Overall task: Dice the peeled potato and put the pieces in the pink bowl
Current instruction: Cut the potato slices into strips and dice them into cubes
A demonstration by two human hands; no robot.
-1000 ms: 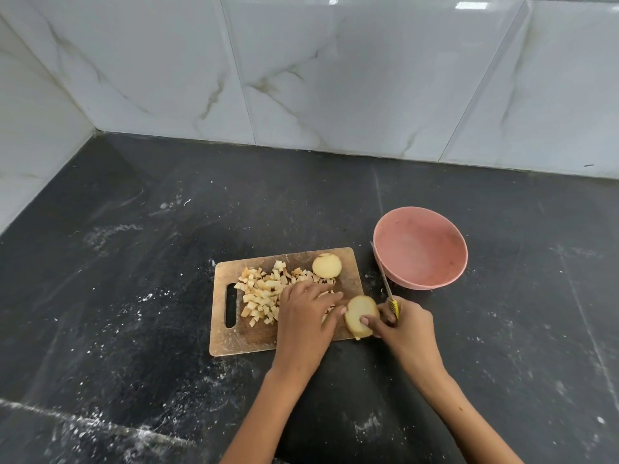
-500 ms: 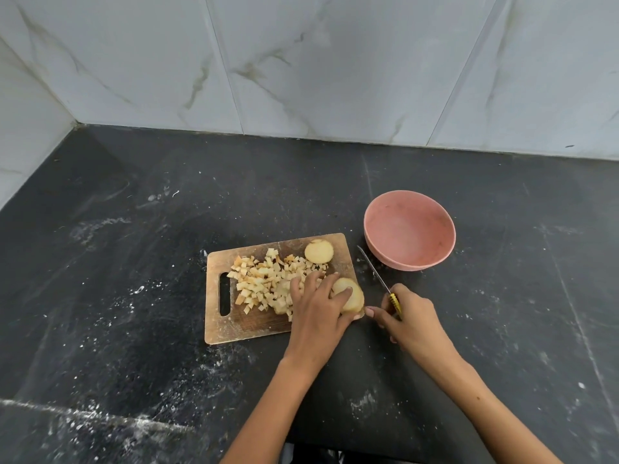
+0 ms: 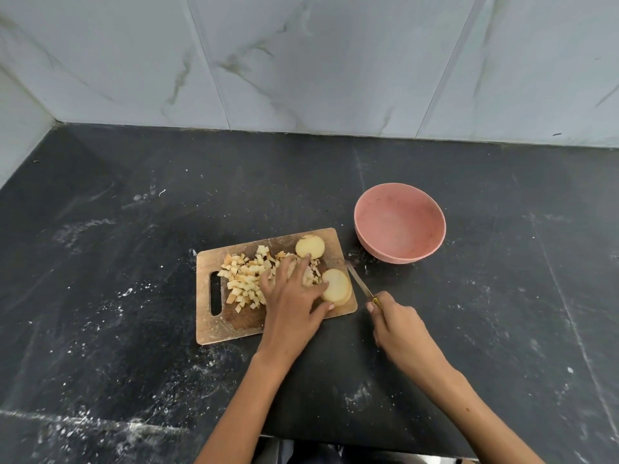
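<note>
On the rectangular wooden cutting board [image 3: 234,324] the left hand [image 3: 291,303] lies flat, fingers spread over the pale diced potato pieces [image 3: 246,279], likely corralling them. Stacked round potato slices [image 3: 336,285] wait at the board's right edge, another slice [image 3: 310,246] at its far edge. The right hand [image 3: 397,326] clasps the yellow-handled knife [image 3: 360,284] beside them. The round pink bowl [image 3: 399,222] stands empty on the dark table [image 3: 134,229], unobstructed

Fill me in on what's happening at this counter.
A person is dicing a peeled potato on a wooden cutting board. The left hand lies with spread fingers on the diced pieces, next to a stack of round slices. The right hand grips a knife just off the board's right edge. Another potato piece lies at the far edge. The pink bowl has no pieces yet.
</note>
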